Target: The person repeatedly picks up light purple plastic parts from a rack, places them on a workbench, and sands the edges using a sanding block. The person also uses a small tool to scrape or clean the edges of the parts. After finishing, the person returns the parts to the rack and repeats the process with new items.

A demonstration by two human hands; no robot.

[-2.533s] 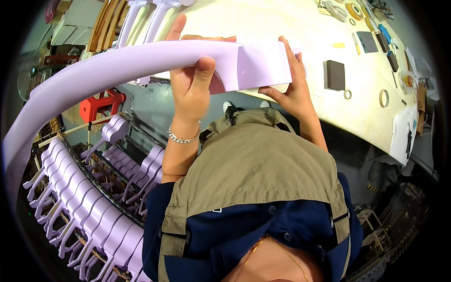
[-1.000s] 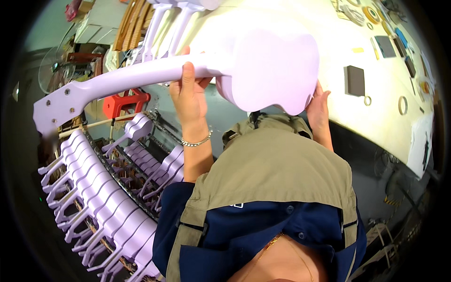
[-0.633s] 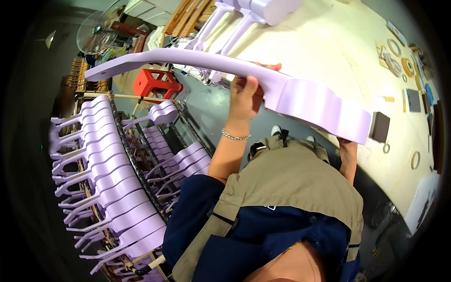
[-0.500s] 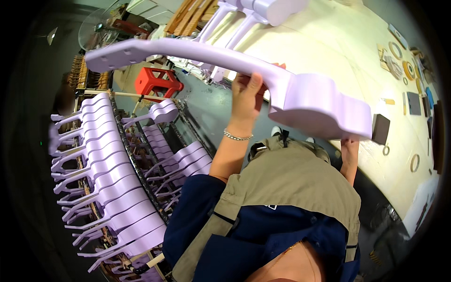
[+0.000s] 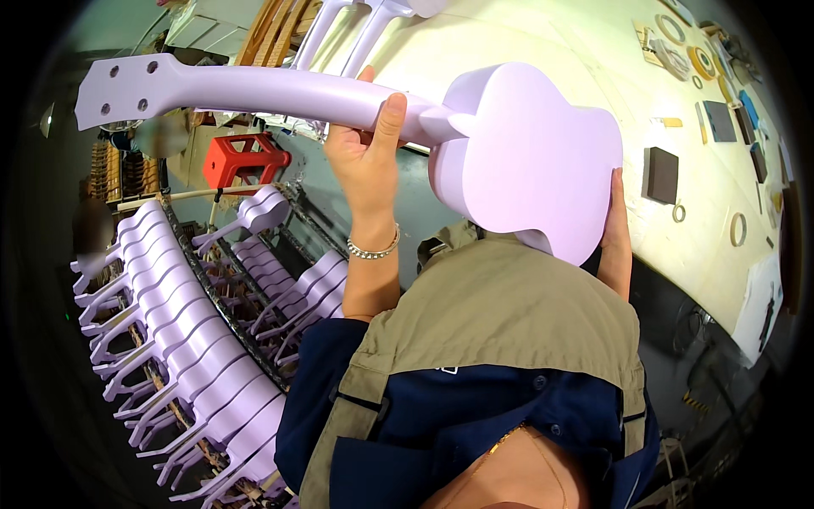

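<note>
— Lilac all over, is it?

— Yes. Pale lilac, matte and even: a small guitar [image 5: 509, 144] held up in the air, its rounded body to the right, its long neck running left to a flat headstock with tuner holes.

— What lies about it?

— Biggest is the cream counter [image 5: 543, 42] behind the body, with dark blocks and rings scattered toward its far right. Lower left, a long rack of lilac guitars [image 5: 178, 339] stands packed side by side. A red stool [image 5: 246, 161] sits on the floor under the neck, well apart from it.

— And the grip?

— Left hand [image 5: 369, 153] wraps the neck just beside the body, thumb up over it. Right hand [image 5: 615, 229] lies flat along the body's right edge, fingers straight.
</note>
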